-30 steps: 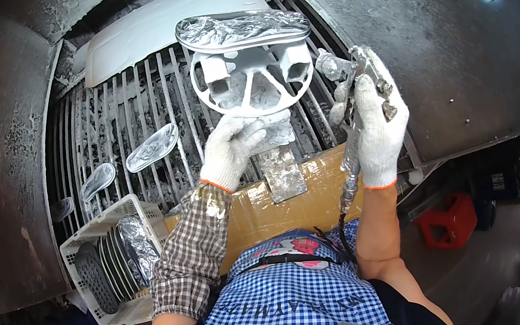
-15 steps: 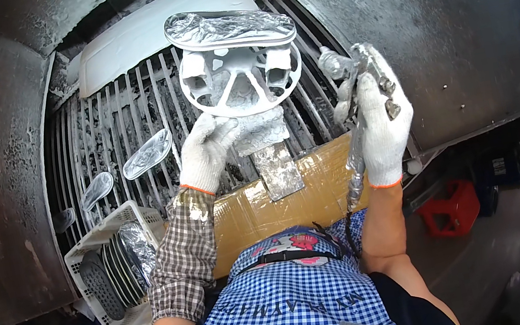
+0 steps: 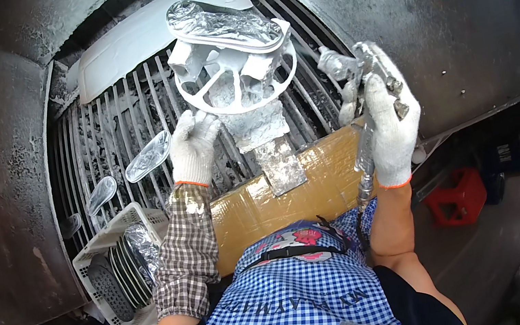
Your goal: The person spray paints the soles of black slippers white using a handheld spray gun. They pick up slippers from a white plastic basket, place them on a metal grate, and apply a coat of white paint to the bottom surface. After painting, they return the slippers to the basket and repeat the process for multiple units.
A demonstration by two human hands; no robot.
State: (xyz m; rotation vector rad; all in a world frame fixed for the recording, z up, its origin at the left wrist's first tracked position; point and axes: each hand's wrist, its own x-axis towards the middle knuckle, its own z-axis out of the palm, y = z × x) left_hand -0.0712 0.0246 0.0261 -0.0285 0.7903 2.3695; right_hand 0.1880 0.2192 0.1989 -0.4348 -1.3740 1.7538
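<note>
A white spoked turntable wheel [image 3: 241,104] stands on a crusted block [image 3: 259,126]. On its raised supports lies an oblong, foil-covered piece [image 3: 221,23] with a pale rim, slanting down to the right. My left hand [image 3: 195,149], in a white knit glove, is at the wheel's near left rim with fingers partly spread; nothing is held in it. Gloved too, my right hand [image 3: 388,119] is wrapped round a coated spray gun [image 3: 340,65], its nozzle facing left toward the wheel. A faint mist shows near the nozzle. The gun's hose [image 3: 365,186] hangs below that hand.
Several foil-covered oblong pieces [image 3: 148,156] lie on the slatted grate [image 3: 155,97] at left. A white plastic basket [image 3: 89,279] holds upright oblong pieces. Tape-covered cardboard [image 3: 234,215] lines the near edge. Metal walls [image 3: 455,44] flank the booth. A red stool [image 3: 458,200] stands lower right.
The wheel and the oblong piece have turned; the piece's right end is now nearer me and its left end farther. My left hand has shifted slightly left. The spray gun stays nearly in place.
</note>
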